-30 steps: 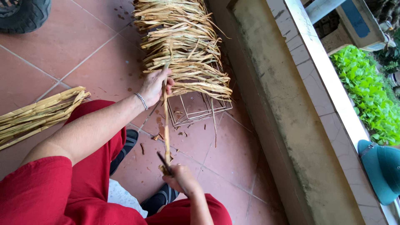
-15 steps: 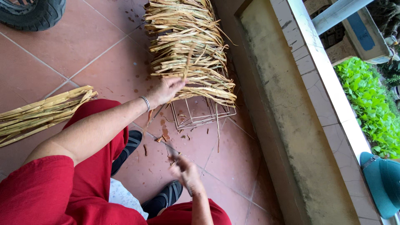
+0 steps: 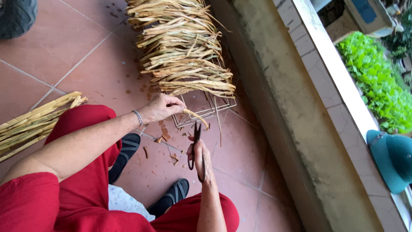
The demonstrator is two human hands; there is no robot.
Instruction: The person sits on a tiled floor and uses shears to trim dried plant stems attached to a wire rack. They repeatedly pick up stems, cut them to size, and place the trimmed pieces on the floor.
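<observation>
Left hand [image 3: 161, 107] is pinching one dried leaf strip [image 3: 196, 117]; right hand [image 3: 201, 158] is gripping one pair of black scissors [image 3: 196, 141] beside one wire frame [image 3: 206, 109].

Both hands [image 3: 161, 107] [image 3: 200, 157] forward, fingers closed

This is a porch outside a home. The floor [image 3: 64, 56] has red tiles. A low wall [image 3: 296, 124] runs along the side, with green plants [image 3: 373, 81] growing past it. Bundles of dry straw strips [image 3: 34, 124] lie on the floor.
</observation>
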